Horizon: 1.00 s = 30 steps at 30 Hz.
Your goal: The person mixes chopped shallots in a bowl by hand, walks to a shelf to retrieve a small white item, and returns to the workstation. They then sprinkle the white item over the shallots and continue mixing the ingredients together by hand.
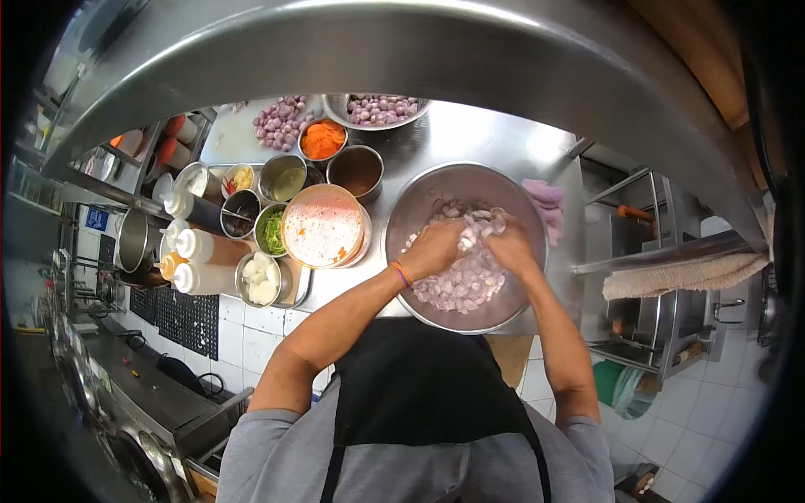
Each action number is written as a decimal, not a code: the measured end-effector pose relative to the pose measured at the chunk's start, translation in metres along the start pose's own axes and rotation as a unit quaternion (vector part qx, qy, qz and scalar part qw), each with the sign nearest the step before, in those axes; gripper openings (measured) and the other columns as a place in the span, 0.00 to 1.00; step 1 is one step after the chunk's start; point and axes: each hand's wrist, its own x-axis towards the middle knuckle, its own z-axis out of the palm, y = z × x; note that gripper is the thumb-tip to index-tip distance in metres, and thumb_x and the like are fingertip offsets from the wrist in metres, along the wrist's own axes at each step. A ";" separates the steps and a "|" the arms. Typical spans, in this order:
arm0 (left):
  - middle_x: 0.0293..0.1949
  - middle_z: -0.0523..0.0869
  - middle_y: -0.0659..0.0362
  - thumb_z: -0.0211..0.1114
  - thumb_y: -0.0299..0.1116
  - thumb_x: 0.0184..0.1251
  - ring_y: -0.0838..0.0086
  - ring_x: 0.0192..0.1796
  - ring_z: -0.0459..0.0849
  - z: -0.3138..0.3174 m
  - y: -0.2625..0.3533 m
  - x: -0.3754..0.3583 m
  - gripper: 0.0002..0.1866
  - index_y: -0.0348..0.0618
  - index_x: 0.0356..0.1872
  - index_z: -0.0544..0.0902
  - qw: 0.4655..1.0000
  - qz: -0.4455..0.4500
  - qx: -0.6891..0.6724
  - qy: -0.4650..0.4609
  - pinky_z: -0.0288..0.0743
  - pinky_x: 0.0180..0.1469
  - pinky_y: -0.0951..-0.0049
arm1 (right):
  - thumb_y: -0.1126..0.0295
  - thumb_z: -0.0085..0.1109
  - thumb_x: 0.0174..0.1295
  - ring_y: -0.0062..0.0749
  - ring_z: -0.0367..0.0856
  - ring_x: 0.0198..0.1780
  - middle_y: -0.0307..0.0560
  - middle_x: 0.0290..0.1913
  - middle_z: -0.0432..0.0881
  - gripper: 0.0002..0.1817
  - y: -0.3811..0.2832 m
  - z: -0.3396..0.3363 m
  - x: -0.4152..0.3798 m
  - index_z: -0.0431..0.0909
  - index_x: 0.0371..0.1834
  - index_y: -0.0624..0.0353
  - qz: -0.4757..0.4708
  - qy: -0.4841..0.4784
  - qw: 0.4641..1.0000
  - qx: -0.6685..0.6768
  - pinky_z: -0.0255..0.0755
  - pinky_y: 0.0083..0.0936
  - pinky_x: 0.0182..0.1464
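Note:
A large steel bowl (402, 243) stands on the metal counter, with sliced shallots (459, 287) spread over its bottom. Both hands are inside it, close together over the slices. My left hand (438, 246) has its fingers bent in among the pieces, near the bowl's middle. Just to its right, my right hand (508, 245) is closed around some of the shallot slices, its fingers pointing up toward the bowl's far side. The fingertips of my left hand are partly hidden by the slices.
Left of the bowl are a round tub (324, 225), a container of orange slices (323, 139), a brown-liquid container (355, 171) and squeeze bottles (205, 279). Whole shallots (282, 123) lie behind. A pink cloth (547, 210) is at the right; a metal shelf (402, 50) spans the top.

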 end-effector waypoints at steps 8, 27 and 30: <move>0.64 0.58 0.33 0.82 0.42 0.32 0.36 0.57 0.71 -0.005 0.020 -0.035 0.59 0.53 0.71 0.56 0.949 -0.091 0.236 -0.189 0.72 0.55 0.48 | 0.63 0.68 0.41 0.63 0.66 0.63 0.69 0.59 0.69 0.40 0.026 -0.008 -0.035 0.68 0.63 0.60 0.026 -0.199 0.954 -0.223 0.65 0.42 0.63; 0.39 0.83 0.41 0.71 0.30 0.49 0.45 0.45 0.81 -0.008 0.003 0.008 0.26 0.38 0.52 0.75 0.999 -0.050 0.017 0.001 0.74 0.50 0.55 | 0.67 0.57 0.50 0.51 0.81 0.51 0.61 0.45 0.82 0.20 0.010 -0.006 -0.022 0.80 0.48 0.61 0.075 0.015 0.997 0.015 0.72 0.39 0.53; 0.44 0.81 0.40 0.72 0.33 0.49 0.46 0.50 0.78 -0.014 0.009 0.008 0.31 0.37 0.56 0.71 0.997 -0.069 0.023 -0.019 0.72 0.54 0.55 | 0.61 0.57 0.51 0.55 0.78 0.53 0.65 0.48 0.80 0.28 0.001 -0.011 -0.021 0.75 0.56 0.63 0.037 -0.002 0.999 -0.020 0.69 0.38 0.59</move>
